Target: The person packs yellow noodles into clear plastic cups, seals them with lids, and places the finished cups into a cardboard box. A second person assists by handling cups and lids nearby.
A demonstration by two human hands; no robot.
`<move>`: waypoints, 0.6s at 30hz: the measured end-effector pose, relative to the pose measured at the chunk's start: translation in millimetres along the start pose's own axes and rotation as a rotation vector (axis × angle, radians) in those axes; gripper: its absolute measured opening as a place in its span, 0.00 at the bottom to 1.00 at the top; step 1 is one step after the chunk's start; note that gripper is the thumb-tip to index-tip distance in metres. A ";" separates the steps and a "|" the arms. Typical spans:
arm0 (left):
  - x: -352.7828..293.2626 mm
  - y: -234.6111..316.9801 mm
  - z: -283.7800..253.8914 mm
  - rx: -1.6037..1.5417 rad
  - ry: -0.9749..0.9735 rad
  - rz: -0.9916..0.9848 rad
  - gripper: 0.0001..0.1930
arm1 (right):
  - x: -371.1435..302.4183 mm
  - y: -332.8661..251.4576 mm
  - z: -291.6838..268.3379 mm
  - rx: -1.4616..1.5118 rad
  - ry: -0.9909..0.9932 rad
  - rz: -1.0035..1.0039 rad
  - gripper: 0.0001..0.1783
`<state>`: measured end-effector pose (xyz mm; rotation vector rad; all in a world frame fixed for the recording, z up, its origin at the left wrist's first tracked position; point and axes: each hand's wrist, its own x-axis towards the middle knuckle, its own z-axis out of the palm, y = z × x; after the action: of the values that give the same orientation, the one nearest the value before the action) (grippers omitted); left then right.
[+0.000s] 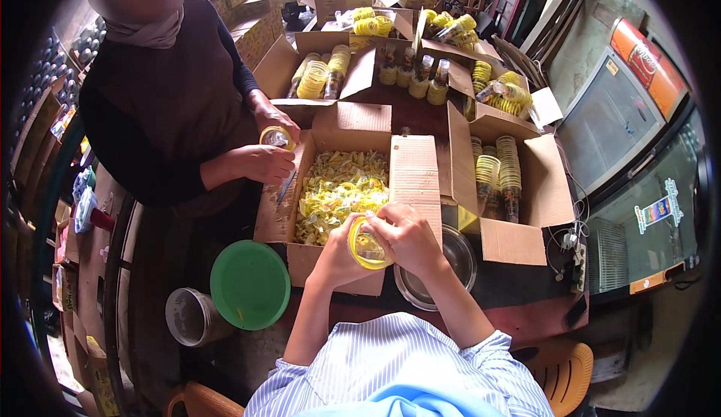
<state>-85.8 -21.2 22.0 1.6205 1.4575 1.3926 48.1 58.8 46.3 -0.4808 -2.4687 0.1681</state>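
In the head view, I see my two hands meeting above the near edge of an open cardboard box [279, 222]. My left hand [339, 250] is closed around a yellow-rimmed clear jar [366, 243]; it grips the jar from the left side and from below, and the jar is tilted so its mouth turns toward me. My right hand [409, 235] lies over the top and the right side of the jar with curled fingers. It presses on the rim, but I cannot tell exactly what the fingertips do there. I hold the jar right above the box, I think so that the yellow wrapped pieces [339, 188] inside it are close to reach.

A round metal bowl [444, 265] stands just right of my hands, partly under my right wrist. A green round lid [250, 284] rests lower left, beside a grey bucket [189, 316].

Across the box, another person's two hands [264, 150] hold a similar jar [276, 137] over the far left corner of the box. More boxes behind hold stacked jars [497, 170] with yellow lids, kept upright in rows.
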 end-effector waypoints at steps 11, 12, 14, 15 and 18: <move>1.4 -12.5 8.2 0.031 0.146 0.058 0.25 | 8.2 9.2 21.6 0.541 0.225 0.164 0.05; 1.4 -14.8 10.0 0.019 0.155 0.054 0.25 | 7.5 10.1 24.3 0.569 0.229 0.217 0.05; 2.4 -21.4 14.6 -0.005 0.175 0.046 0.26 | 7.3 12.0 28.6 0.626 0.235 0.323 0.04; 2.8 -24.7 16.9 0.014 0.192 0.047 0.26 | 9.3 11.7 29.8 0.616 0.259 0.356 0.04; 4.5 -35.9 25.4 0.078 0.251 0.037 0.27 | 16.0 10.8 36.3 0.593 0.337 0.465 0.03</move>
<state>-76.2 -1.7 -16.4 1.5706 1.6488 1.6260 17.8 74.5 23.3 -0.7334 -1.8251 0.8964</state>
